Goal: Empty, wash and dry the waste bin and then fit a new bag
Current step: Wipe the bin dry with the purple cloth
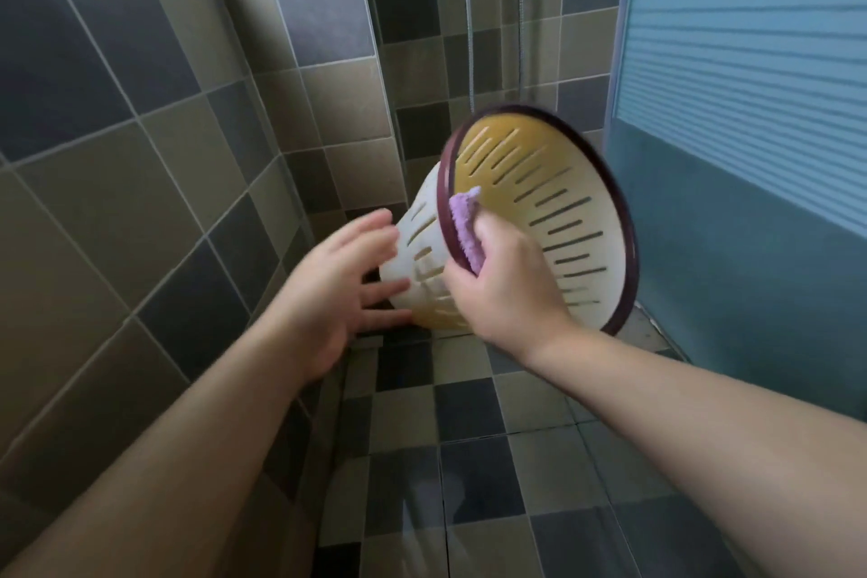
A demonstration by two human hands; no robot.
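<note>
Step in hand: drying the waste bin (553, 221), as I judge it; the bin is empty and no bag is fitted yet.
Place of the bin: it is held in the air in a tiled shower corner, above the floor tiles (469, 436), a little to the right of the picture's middle.
Right hand (506, 291): its fingers and thumb are curled round a purple cloth (464, 225) and clamp it over the dark rim at about 8 o'clock of the opening.
Left hand (342, 291): the fingers are straight and spread; the tips touch the outside wall near the base. It supports, it does not grip.
How to do it well: keep the left palm firm against the base, so the bin does not swing; slide the cloth round the whole rim, then along the slotted wall inside, because water can stay in the slots. Turn the bin with the left hand, not the cloth hand.
Direction of the opening: toward the viewer and toward 2 o'clock.
Long axis: from the base at about 8 o'clock to the opening at about 2 o'clock, tilted, nearly lying on its side.
Blur: both hands are a little blurred.
</note>
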